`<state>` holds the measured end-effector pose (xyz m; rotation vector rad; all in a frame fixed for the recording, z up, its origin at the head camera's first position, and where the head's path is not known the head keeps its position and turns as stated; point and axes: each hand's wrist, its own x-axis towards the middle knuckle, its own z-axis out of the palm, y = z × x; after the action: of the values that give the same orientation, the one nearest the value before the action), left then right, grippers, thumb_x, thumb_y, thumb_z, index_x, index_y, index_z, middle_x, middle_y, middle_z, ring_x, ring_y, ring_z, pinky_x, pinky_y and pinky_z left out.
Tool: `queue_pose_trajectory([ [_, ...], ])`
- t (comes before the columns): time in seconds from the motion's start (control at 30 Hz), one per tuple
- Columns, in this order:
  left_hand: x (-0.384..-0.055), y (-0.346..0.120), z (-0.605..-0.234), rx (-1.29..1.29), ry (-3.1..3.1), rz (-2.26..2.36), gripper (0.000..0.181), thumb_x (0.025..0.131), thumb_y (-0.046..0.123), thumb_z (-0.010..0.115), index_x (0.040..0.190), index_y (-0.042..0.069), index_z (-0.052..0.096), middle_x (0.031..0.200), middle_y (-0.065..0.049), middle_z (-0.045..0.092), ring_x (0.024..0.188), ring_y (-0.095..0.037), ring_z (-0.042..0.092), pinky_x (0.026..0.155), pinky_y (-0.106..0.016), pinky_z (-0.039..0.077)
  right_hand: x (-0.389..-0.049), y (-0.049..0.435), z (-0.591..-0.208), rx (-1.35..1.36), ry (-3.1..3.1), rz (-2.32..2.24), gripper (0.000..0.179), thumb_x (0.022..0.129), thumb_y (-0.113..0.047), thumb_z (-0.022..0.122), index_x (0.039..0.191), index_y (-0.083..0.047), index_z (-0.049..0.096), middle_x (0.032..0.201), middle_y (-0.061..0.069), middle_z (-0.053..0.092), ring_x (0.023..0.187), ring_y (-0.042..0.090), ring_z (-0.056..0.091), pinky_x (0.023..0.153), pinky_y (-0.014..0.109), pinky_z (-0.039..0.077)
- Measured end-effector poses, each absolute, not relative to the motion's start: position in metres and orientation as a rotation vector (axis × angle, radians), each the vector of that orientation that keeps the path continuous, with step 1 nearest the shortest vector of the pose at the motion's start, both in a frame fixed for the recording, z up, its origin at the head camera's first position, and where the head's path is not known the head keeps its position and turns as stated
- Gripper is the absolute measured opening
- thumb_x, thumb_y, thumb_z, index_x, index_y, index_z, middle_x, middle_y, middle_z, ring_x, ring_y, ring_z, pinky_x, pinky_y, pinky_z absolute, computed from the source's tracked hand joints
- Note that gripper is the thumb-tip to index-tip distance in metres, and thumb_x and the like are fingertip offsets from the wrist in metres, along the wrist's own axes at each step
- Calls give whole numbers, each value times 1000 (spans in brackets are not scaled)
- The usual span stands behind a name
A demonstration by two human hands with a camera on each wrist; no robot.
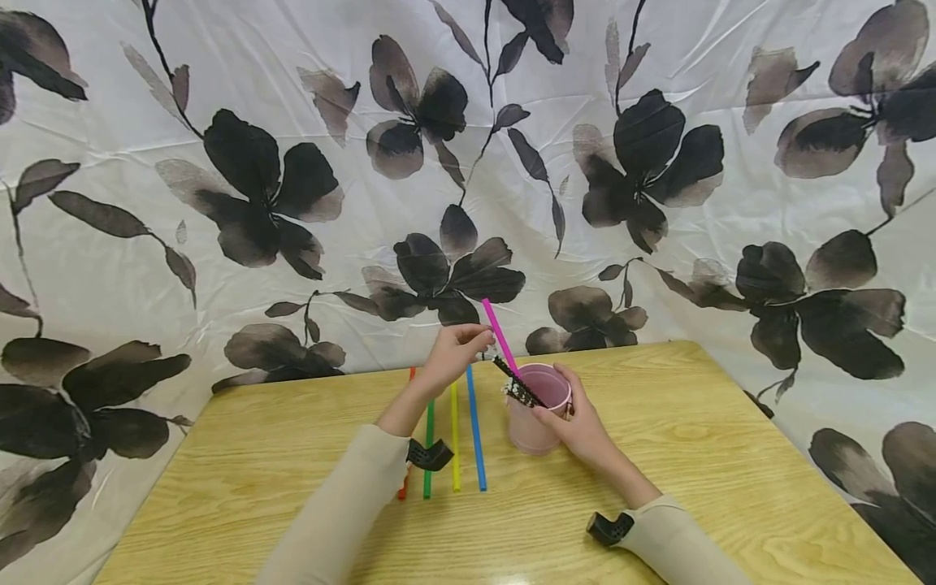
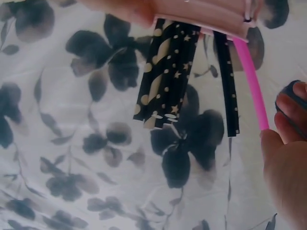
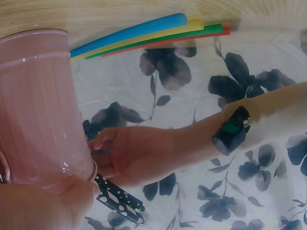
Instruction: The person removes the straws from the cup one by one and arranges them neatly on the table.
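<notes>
In the head view my right hand (image 1: 585, 418) grips a pink cup (image 1: 532, 431) from its right side, thumb near the rim. Several black straws (image 1: 522, 394) with pale dots, stars and stripes stick out of the cup and lean left. A plain magenta straw (image 1: 500, 333) also stands in it. My left hand (image 1: 457, 353) is beside that straw's upper part. Seen from the left wrist, the left hand's (image 2: 288, 167) fingertips pinch the free end of the magenta straw (image 2: 252, 84). Whether the cup touches the table cannot be told.
On the wooden table (image 1: 292, 471), left of the cup, a red straw (image 1: 401, 492), a green straw (image 1: 428, 439), a yellow straw (image 1: 456, 439) and a blue straw (image 1: 475, 431) lie side by side. A flower-printed cloth (image 1: 541, 227) hangs behind the table.
</notes>
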<state>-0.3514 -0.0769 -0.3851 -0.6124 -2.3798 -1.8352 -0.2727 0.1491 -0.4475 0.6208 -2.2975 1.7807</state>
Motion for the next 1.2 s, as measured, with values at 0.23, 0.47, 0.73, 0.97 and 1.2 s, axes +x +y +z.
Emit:
queue_pose_trajectory([
  [0.23, -350, -69, -383, -545, -2366, -1933, 27, 84, 23, 62, 103, 4, 63, 92, -6, 63, 86, -21, 57, 73, -36, 48, -288, 153, -468, 588, -2311, 1761, 71, 79, -25, 67, 135, -28, 24, 128, 8, 39, 113, 25, 41, 88, 45, 38],
  [0.47, -350, -66, -383, -517, -2342, -1928, 18, 80, 20, 66, 91, 5, 66, 84, -4, 63, 77, -15, 56, 65, -28, 47, -290, 153, -472, 592, -2309, 1734, 71, 79, -27, 67, 135, -31, 23, 127, 6, 40, 113, 24, 42, 88, 45, 38],
  [0.73, -345, -72, -366, -566, -2234, -2093, 25, 81, 19, 64, 101, 3, 62, 92, -9, 65, 91, -28, 58, 77, -35, 48, -290, 153, -472, 597, -2308, 1737, 71, 80, -25, 66, 136, -29, 23, 128, 7, 40, 114, 24, 41, 90, 46, 36],
  [0.97, -329, -89, -328, -599, -2116, -2197, 25, 85, 11, 59, 107, 0, 58, 100, -15, 63, 92, -27, 59, 77, -34, 48, -283, 152, -462, 645, -2320, 1726, 72, 81, -23, 65, 138, -20, 21, 128, 13, 39, 113, 29, 41, 88, 46, 37],
  [1.2, -323, -105, -296, -627, -1962, -2277, 29, 82, 10, 62, 110, 2, 58, 101, -15, 62, 89, -23, 60, 80, -36, 47, -269, 148, -444, 652, -2311, 1766, 72, 81, -15, 64, 138, -12, 20, 128, 23, 35, 113, 39, 38, 88, 50, 35],
])
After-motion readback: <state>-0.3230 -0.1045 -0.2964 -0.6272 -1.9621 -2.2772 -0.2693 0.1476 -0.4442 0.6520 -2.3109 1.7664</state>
